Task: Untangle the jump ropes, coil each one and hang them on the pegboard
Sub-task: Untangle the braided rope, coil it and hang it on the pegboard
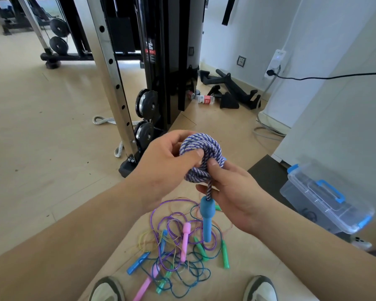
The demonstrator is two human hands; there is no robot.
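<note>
A purple-and-white braided jump rope is wound into a tight coil at mid frame. My left hand grips the coil from the left, thumb pressed into its middle. My right hand pinches the coil's lower part from the right. The rope's blue handle dangles straight down below my right hand. On the floor beneath lies a tangle of thin jump ropes in purple, blue, green and yellow, with pink, green and blue handles. No pegboard is in view.
A cable gym machine with a chrome upright stands ahead. A clear lidded plastic box sits on the floor at right, beside a white wall. Black bar attachments and a bottle lie by the far wall. My shoes flank the tangle.
</note>
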